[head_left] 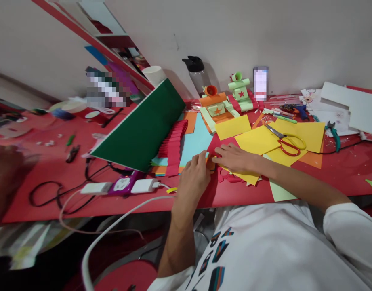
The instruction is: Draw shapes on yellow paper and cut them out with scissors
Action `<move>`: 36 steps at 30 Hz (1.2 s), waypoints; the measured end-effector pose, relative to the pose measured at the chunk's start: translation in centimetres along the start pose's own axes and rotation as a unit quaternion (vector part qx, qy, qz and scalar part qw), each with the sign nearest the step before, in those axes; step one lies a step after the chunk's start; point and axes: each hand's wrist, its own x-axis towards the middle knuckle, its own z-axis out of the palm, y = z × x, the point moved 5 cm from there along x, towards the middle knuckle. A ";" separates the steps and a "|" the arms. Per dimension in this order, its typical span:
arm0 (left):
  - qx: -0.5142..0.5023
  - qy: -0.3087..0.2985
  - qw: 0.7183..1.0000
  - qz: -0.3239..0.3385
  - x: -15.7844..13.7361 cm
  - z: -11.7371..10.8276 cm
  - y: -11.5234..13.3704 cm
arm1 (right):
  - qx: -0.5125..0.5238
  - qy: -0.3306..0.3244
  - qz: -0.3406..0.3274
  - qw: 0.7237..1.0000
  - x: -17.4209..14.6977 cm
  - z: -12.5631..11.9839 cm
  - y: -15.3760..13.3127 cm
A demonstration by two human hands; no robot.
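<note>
Orange paper (209,164) sits between the left fingers (199,159) and right fingers (223,151).

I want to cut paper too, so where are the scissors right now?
In the head view, the scissors lie right of the middle on yellow paper, just left of the teal-handled pliers.

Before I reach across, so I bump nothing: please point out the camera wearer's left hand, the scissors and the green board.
Left hand (194,173), head view: middle of its back.
Scissors (281,136), head view: where blades meet handles.
Green board (140,129), head view: middle of its face.
</note>
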 end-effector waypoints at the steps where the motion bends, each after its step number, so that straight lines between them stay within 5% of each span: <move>1: 0.003 0.003 1.000 -0.007 0.0 -0.2 -0.1 | 0.004 -0.007 0.002 1.000 0.3 0.1 0.2; 10: -0.025 -0.032 0.999 -0.006 -0.3 0.0 -1.1 | 0.051 0.017 -0.050 0.997 0.8 -0.2 1.8; 18: -0.088 -0.033 0.996 -0.005 -0.3 0.6 -1.3 | -0.013 0.013 -0.141 0.990 -0.4 -0.7 1.1; 36: -0.108 -0.057 0.992 -0.027 0.1 0.3 -1.6 | -0.040 0.054 -0.152 0.986 -0.5 0.2 1.4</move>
